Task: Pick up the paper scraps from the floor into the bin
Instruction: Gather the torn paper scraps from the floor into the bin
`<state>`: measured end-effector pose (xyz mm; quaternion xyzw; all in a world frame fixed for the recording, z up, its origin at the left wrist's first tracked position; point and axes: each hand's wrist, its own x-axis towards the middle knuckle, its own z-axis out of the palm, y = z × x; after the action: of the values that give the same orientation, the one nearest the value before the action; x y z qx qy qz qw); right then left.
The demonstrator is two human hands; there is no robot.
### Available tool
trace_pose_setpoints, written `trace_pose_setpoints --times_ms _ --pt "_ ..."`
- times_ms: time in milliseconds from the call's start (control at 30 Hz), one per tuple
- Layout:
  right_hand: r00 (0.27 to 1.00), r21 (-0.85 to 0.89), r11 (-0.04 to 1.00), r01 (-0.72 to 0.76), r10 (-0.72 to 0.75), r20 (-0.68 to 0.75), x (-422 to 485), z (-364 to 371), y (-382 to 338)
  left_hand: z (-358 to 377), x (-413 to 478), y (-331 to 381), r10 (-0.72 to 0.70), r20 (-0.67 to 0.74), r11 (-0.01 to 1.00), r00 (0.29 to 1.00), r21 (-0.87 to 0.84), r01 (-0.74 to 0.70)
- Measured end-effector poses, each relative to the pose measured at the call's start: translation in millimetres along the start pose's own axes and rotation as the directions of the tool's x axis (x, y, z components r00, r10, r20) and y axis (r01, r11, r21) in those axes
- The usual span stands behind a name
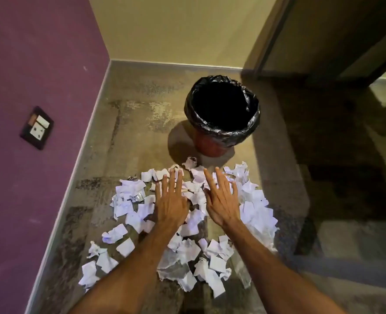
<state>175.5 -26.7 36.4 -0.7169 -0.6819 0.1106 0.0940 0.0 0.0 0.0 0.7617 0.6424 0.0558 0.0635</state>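
Both hands, left hand [171, 206] and right hand [222, 203], hover flat-fingered and empty over the paper scraps [257, 211], ready to gather them toward the far bin [222, 130]

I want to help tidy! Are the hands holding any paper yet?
No. The left hand and right hand are spread open over the paper scraps, holding nothing.

Mottled floor [142, 123]: torn white paper scraps [124, 206] strewn near side; bin [210, 148] upright beyond, nearest scrap possibly touching.
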Motion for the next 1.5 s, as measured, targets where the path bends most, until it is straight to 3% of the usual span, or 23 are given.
trace_pose_setpoints --times_ms 100,200,400,533,700,833,1233,1500 --pt "0.971 -0.063 0.997 -0.044 0.057 0.231 8 21 -3 21 -3 -21 -0.003 0.214 0.999 0.977 0.048 -0.007" --pt "0.896 -0.107 0.992 -0.068 0.108 0.431 16 50 2 36 -4 -36 -0.005 0.403 0.997 0.915 0.067 -0.025" --pt "0.798 -0.146 0.989 -0.026 0.109 0.593 30 128 33 92 5 -47 -0.020 0.528 1.000 0.849 0.028 0.006" --pt "0.793 -0.172 0.985 0.008 0.098 0.601 41 161 51 122 8 -38 -0.031 0.566 0.999 0.824 -0.008 0.043" --pt "0.793 -0.149 0.986 0.072 0.034 0.609 53 167 56 140 10 -25 -0.098 0.520 0.995 0.849 0.036 0.093" --pt "0.845 -0.094 0.990 0.109 -0.042 0.534 59 170 47 142 9 -22 -0.119 0.495 0.993 0.861 0.062 0.102" --pt "0.887 0.084 0.995 0.048 -0.081 0.454 44 159 45 124 4 -3 -0.147 0.409 0.981 0.900 -0.056 0.186" --pt "0.939 0.204 0.976 -0.080 0.005 0.343 37 133 57 86 6 8 -0.224 0.253 0.946 0.941 -0.175 0.272"
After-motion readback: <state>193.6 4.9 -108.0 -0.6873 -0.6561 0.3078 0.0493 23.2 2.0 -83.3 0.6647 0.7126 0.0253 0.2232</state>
